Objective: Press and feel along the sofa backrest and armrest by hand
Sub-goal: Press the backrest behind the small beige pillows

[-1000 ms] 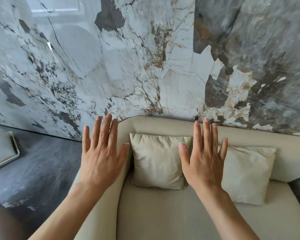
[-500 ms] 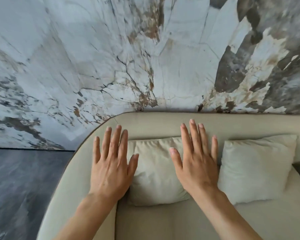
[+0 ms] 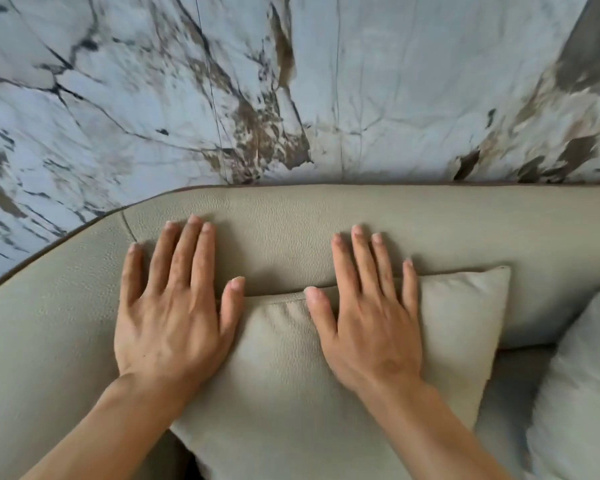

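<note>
The beige leather sofa backrest (image 3: 447, 223) runs across the middle of the view and curves at the left into the armrest (image 3: 45, 306). My left hand (image 3: 174, 313) lies flat, fingers spread, with its fingertips on the backrest near the corner seam. My right hand (image 3: 371, 320) is also flat and open; its fingers reach the backrest while its palm lies over the top of a beige cushion (image 3: 291, 375). Neither hand holds anything.
A second, paler cushion (image 3: 575, 393) leans at the right edge. A marble-patterned wall (image 3: 291, 81) rises directly behind the backrest. A strip of the seat (image 3: 503, 410) shows between the two cushions.
Both hands moved forward from hovering in the air to resting flat on the backrest. The view came much closer to the sofa, and the dark floor at left left the frame.
</note>
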Tool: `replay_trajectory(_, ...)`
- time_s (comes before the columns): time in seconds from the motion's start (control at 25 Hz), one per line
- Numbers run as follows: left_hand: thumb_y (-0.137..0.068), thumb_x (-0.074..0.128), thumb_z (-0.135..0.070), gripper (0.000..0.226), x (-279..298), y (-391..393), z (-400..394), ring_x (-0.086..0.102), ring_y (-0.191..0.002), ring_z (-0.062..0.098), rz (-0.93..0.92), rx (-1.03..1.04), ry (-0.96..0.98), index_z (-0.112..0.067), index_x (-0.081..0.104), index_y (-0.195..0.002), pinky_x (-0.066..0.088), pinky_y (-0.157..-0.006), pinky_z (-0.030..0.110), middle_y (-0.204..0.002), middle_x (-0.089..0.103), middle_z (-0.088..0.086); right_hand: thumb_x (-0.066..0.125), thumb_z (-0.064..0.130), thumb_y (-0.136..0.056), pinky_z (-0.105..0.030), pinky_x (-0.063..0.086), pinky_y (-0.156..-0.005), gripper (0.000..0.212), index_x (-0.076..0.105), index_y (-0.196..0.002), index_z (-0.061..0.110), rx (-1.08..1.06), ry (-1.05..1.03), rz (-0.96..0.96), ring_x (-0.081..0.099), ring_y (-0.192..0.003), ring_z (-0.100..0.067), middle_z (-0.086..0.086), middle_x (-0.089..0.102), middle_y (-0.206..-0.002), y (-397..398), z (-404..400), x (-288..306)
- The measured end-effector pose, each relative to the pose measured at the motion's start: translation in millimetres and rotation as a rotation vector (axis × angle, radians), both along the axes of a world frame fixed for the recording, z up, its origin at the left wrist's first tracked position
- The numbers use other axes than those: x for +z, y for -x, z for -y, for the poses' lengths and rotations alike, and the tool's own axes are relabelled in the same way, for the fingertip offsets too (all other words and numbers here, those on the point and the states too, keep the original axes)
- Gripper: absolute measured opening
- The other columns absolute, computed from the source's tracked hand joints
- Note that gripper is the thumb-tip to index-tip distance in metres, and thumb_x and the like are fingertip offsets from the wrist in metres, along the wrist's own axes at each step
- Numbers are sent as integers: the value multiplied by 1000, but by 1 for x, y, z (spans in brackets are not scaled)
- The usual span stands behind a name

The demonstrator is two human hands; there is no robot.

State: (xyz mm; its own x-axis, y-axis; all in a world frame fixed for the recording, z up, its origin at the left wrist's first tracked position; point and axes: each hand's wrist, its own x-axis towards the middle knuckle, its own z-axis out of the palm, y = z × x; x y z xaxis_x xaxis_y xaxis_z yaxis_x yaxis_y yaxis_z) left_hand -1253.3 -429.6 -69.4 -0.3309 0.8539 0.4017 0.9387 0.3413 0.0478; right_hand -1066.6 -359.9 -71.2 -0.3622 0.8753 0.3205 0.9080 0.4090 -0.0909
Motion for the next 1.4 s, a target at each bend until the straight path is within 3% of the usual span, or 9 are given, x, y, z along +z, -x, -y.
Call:
replay_trajectory(0.36, -94, 33, -39, 63, -8, 16, -42, 33, -144, 29, -59, 3, -69, -6, 39, -147, 22, -117, 54, -154, 40, 10, 32, 56, -92, -57, 16, -117, 71, 25, -152, 19, -6, -54, -65, 14, -149, -26, -7, 21, -162, 20, -41, -24)
replay_trajectory(0.72, -94, 35, -42, 62, -7, 23, -51, 31, -145, 24, 14, -42, -67, -10, 41, -146, 19, -119, 50, -154, 41, 5, 33, 56, -91, -55, 13, -118, 70, 26, -151, 21, -25, -62, -82, 15, -149, -26, -6, 24, -161, 28, -50, -25)
replay_trajectory(0.92, -94, 27, -45, 65, 16, 25, -29, 24, -148, 20, 199, -142, -32, -11, 39, -148, 13, -122, 43, -157, 36, 4, 18, 60, -91, -46, 0, -120, 72, 12, -154, 26, 14, 109, 24, 1, -150, -20, 1, 7, -165, 17, -35, 6)
replay_trajectory(1.04, -95, 28, -44, 64, 30, 31, 2, 21, -149, 21, 216, -181, -48, -10, 38, -148, 12, -122, 43, -158, 33, 7, 9, 60, -92, -45, -7, -118, 71, 9, -154, 27, -2, 88, 52, -2, -150, -19, 2, 5, -165, 10, -17, 31)
replay_trajectory(1.24, -95, 28, -46, 66, 68, 39, 60, 15, -150, 21, 118, -206, -40, -10, 36, -149, 8, -122, 44, -159, 29, 7, 12, 57, -93, -49, 1, -119, 71, 18, -154, 22, -7, -12, 1, 7, -150, -22, -2, 12, -163, 9, 38, 96)
replay_trajectory(1.4, -96, 26, -53, 70, 140, 63, 90, -1, -151, 14, 76, -256, -65, -13, 28, -153, -3, -122, 39, -163, 16, 0, 27, 53, -94, -50, 9, -117, 67, 30, -151, 18, -24, -154, -34, 22, -147, -26, -6, 24, -160, 23, 99, 167)
